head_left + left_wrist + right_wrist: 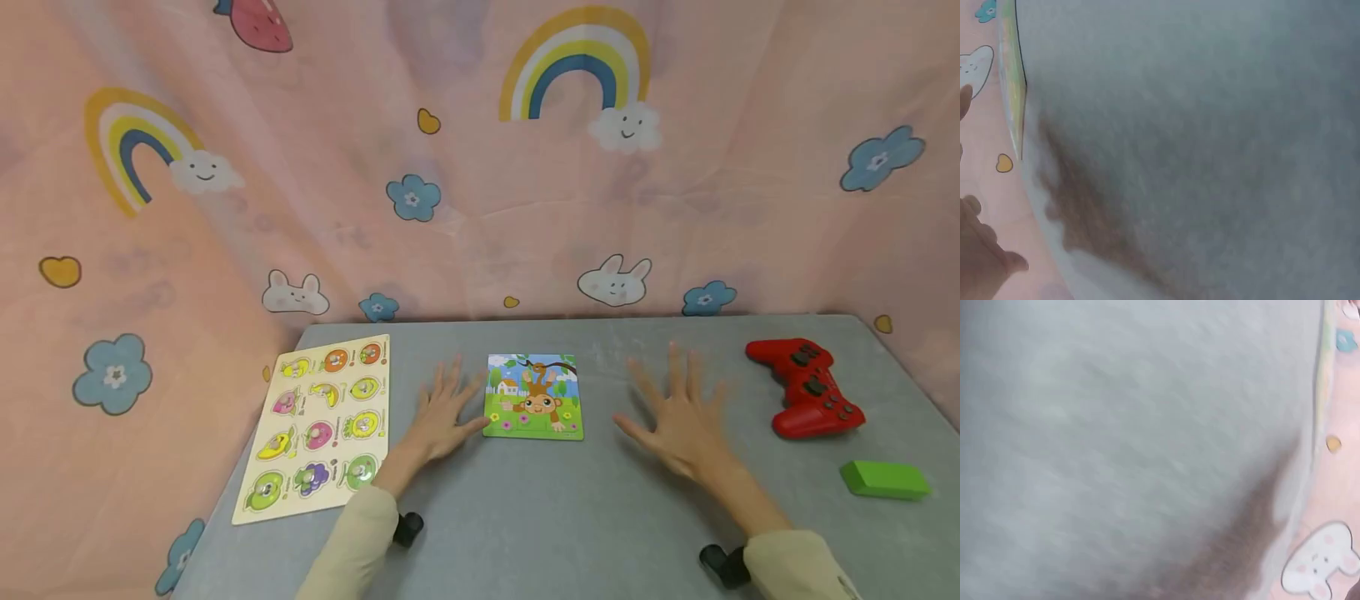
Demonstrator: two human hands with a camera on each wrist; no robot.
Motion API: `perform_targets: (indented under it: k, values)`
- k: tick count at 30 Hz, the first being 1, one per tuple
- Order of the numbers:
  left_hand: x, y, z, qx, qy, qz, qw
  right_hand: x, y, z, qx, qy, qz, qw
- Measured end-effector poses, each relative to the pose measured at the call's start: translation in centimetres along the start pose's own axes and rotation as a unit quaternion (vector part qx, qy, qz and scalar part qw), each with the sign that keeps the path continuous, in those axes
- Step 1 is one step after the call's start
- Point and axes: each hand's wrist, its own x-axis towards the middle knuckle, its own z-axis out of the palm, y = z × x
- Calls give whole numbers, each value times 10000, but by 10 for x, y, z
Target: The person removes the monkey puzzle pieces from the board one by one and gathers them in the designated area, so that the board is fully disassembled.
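Note:
A square monkey picture puzzle (pixel 534 397) lies flat on the grey table, between the two hands in the head view. Just left of it, my left hand (pixel 442 421) is spread with straight fingers, the thumb right at the picture's lower left edge. My right hand (pixel 682 421) is farther to the right, fingers splayed and blurred, with nothing in its grasp. At the left edge of the left wrist view, part of the left hand (pixel 985 256) shows above the tabletop, casting a shadow. The right wrist view holds mostly blurred table and the hand's shadow.
A cream fruit puzzle board (pixel 341 452) lies at the left, partly behind the left forearm. On the right are a red game controller (pixel 806 387) and a green block (pixel 885 480). A pink patterned curtain (pixel 480 250) hangs behind the table (pixel 540 517).

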Motion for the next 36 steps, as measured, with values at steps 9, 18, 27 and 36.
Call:
perform_targets:
  k: [9,18,27,36]
  values:
    - [12,-9,-4,-216,-191,732,9969,-8,-10,8,311,-95,-309,9990]
    - [20,-12,0,79,-715,1040,9920,-16,-27,10,913,-547,-417,9934]
    - [26,-16,2,-289,-829,1349,9870,-16,-56,-1,1895,-959,-150,9771]
    - [29,-16,2,-449,-797,1391,9861,-3,-73,-2,2717,-801,38,9590]
